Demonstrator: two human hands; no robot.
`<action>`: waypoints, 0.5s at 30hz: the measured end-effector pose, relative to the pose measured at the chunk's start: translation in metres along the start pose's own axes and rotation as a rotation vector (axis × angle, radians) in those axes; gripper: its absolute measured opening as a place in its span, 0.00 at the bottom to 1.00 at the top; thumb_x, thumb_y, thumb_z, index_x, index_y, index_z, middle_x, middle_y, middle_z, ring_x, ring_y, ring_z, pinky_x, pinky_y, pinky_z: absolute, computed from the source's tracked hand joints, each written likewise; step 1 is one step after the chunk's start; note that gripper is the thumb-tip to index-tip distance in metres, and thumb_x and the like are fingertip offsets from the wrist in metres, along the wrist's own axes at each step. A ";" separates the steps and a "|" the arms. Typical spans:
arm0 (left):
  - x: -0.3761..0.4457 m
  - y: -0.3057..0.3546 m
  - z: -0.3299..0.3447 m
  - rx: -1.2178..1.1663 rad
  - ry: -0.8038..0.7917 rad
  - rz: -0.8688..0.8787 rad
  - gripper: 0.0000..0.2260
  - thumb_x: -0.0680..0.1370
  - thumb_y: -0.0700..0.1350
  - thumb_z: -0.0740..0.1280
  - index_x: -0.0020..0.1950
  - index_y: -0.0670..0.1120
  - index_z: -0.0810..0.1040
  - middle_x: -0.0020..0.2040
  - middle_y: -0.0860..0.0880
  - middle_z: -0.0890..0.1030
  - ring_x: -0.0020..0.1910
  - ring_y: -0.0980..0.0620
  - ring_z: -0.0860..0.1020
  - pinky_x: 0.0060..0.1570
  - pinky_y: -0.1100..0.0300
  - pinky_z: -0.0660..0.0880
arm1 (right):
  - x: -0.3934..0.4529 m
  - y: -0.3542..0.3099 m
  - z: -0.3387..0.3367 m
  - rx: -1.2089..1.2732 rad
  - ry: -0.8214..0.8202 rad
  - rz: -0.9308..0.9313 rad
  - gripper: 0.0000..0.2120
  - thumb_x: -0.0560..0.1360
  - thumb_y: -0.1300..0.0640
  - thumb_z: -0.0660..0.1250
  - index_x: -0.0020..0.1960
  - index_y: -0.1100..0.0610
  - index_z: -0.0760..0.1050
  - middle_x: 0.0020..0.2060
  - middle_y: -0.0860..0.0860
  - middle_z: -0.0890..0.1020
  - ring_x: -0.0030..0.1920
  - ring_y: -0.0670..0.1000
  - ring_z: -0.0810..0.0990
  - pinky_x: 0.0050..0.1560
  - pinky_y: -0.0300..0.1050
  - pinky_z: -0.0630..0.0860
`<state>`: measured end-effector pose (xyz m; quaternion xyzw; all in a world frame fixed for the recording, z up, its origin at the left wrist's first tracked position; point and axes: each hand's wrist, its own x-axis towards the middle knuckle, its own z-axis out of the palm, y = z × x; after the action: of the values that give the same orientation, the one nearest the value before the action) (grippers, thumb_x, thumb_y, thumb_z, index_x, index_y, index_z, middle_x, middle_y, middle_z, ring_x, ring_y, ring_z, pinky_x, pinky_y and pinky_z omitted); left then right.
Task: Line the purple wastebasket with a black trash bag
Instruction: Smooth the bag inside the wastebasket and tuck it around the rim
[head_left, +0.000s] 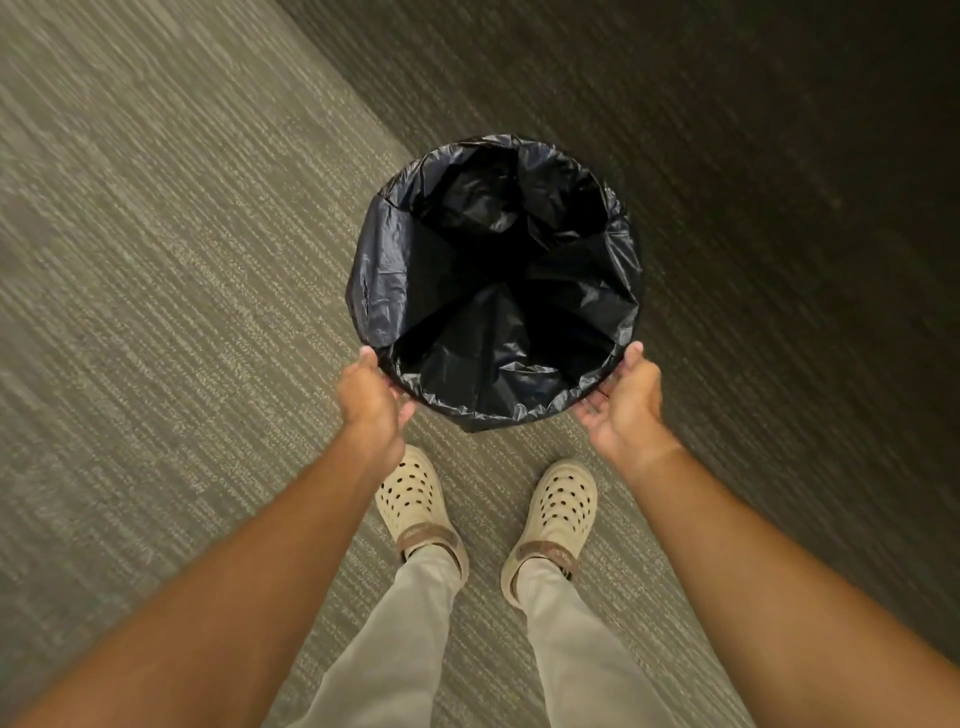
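We looked straight down: black trash bag (493, 291) spread open in a round mouth, edge folded over and hiding the wastebasket. Our left hand (371, 397) and right hand (623, 402) touched the near edge on either side, fingers loosely curled. Beige clogs (415, 501) stood on grey carpet (156, 312).

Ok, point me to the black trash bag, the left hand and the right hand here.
black trash bag (395, 260): head view, on the plastic folded over the left side of the rim.
left hand (370, 392): head view, on the back of the hand.
right hand (626, 399): head view, on the middle of the hand.
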<state>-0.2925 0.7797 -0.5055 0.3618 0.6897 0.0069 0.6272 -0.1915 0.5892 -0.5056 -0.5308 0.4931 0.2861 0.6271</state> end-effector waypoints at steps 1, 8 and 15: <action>0.001 0.001 0.006 0.022 -0.003 0.011 0.13 0.84 0.49 0.53 0.61 0.47 0.74 0.55 0.46 0.81 0.51 0.50 0.80 0.44 0.56 0.77 | 0.001 0.000 0.010 0.009 0.043 -0.005 0.21 0.82 0.44 0.51 0.59 0.56 0.75 0.58 0.55 0.80 0.58 0.57 0.78 0.59 0.57 0.76; 0.010 0.005 0.024 -0.230 -0.054 -0.083 0.24 0.84 0.55 0.48 0.71 0.42 0.69 0.67 0.41 0.75 0.64 0.44 0.75 0.68 0.47 0.70 | 0.025 0.003 0.051 -0.250 0.516 -0.104 0.33 0.82 0.42 0.45 0.70 0.70 0.64 0.70 0.64 0.69 0.71 0.63 0.67 0.72 0.51 0.57; 0.018 0.014 0.005 0.100 0.143 -0.010 0.15 0.83 0.44 0.52 0.62 0.42 0.75 0.48 0.47 0.77 0.44 0.52 0.77 0.47 0.57 0.77 | 0.034 -0.005 0.015 -0.276 0.361 -0.103 0.32 0.81 0.40 0.44 0.70 0.61 0.67 0.65 0.59 0.75 0.64 0.59 0.74 0.65 0.52 0.71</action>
<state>-0.2802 0.7971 -0.5160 0.3880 0.7341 -0.0049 0.5573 -0.1707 0.5967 -0.5358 -0.6787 0.5257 0.2187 0.4638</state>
